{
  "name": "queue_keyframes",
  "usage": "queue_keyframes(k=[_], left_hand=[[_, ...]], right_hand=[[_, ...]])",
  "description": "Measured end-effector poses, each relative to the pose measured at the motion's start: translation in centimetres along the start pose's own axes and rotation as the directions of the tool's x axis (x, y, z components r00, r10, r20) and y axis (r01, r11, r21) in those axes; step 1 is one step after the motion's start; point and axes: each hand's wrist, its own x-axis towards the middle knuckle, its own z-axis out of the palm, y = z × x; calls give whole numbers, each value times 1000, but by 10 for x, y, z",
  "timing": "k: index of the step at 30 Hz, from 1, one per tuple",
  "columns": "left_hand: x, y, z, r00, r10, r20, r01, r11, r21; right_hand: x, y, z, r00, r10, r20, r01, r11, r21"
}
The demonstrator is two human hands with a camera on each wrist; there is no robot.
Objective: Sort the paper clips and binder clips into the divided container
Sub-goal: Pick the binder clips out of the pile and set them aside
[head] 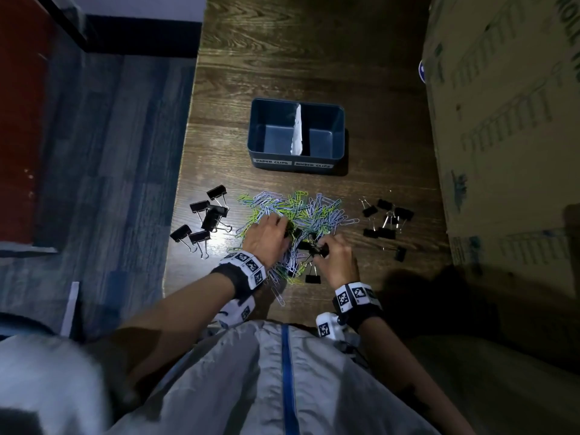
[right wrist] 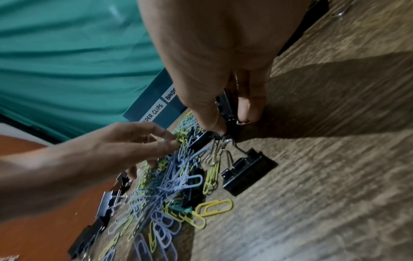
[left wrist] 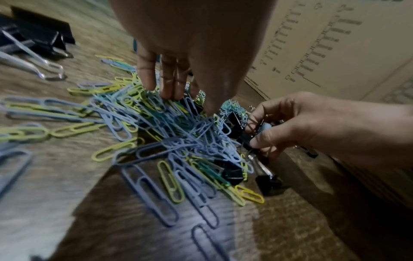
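Observation:
A dark blue divided container (head: 339,120) stands mid-table with a white divider; its left half is labelled PAPER CLIPS, its right half BINDER CLIPS, and both show bare floors. In front lies a tangled pile of blue, green and yellow paper clips (head: 301,208) with black binder clips mixed in. My left hand (head: 281,226) reaches into the pile with fairly straight fingers (left wrist: 167,83) touching paper clips. My right hand (head: 323,250) pinches a black binder clip (right wrist: 225,107) between thumb and finger at the pile's near right edge. Another binder clip (right wrist: 248,169) lies just below it.
Loose black binder clips lie in a group at the left (head: 208,215) near the table's left edge and in another at the right (head: 386,219). A tall cardboard box (head: 508,136) walls off the right side. Bare wood table (head: 298,58) extends behind the container.

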Motion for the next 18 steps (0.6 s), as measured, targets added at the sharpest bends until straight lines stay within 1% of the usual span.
queue_keyframes(k=[3,5,8,10,15,18], left_hand=[[5,10,-2,998,-48,46,48,999,15],[8,13,-1,997,-46,69,45,999,14],[11,14,-1,996,-28,79,28,1000,3],[13,12,-1,996,-9,91,10,1000,-17],[14,4,1,996,-25,89,38,989,-140],[11,0,2,998,-10,57,22,978,-207]], right_hand=[[-1,-2,3,998,-36,47,38,999,-35],[-2,-5,3,997,-51,61,54,997,-48],[-2,-7,2,998,-50,41,51,998,-24],[-2,-7,2,999,-24,36,24,1000,-15],[-3,-8,-2,991,134,32,-135,989,52],[-3,-10,-11,988,132,76,-134,991,22]])
